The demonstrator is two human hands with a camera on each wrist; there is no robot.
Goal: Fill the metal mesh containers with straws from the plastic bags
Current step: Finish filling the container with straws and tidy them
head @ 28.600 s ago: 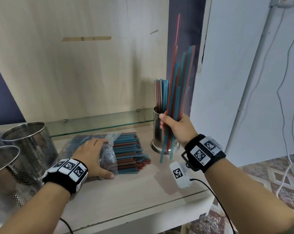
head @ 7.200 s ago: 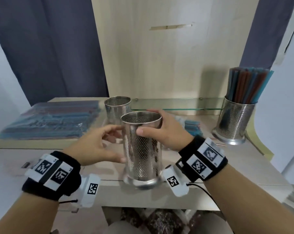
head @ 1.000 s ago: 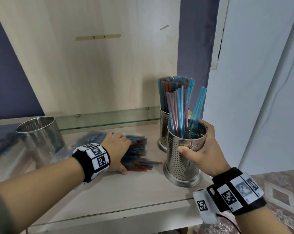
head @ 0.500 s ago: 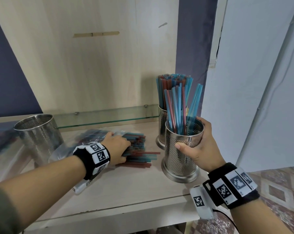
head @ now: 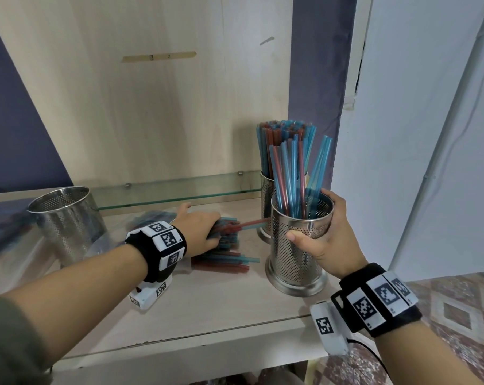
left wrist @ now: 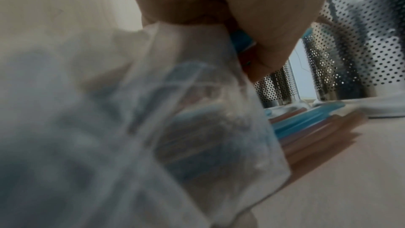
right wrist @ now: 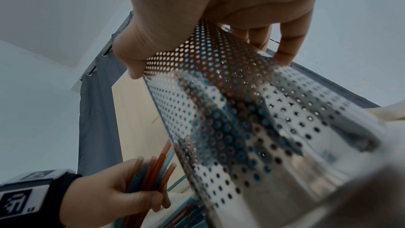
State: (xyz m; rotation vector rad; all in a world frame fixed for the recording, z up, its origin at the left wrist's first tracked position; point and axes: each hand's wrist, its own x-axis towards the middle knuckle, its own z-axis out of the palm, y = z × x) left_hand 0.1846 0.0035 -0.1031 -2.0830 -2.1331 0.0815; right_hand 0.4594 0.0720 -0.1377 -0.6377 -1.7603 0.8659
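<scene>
The right hand (head: 322,240) wraps thumb and fingers around the rim of a part-filled mesh container (head: 299,245) standing on the shelf. Just left of it, the left hand (head: 200,232) curls round a small bunch of straws (right wrist: 153,176) above the plastic bag (left wrist: 153,127).

Left hand (left wrist: 252,15) pinching straws (left wrist: 243,42) above bag (left wrist: 153,145).

Pale wood-grain back panel (head: 152,112) w/ strip of tan tape (head: 158,56) stuck across it. Dark grey-blue curtain (head: 15,129) either side of panel. Light wood shelf (head: 221,307), glass strip (head: 163,190) along its rear edge on small metal studs. White wall (head: 401,134) to the right, thin white cable (head: 469,112) running down it. Patterned tile floor (head: 457,307) below. Light even, soft.
</scene>
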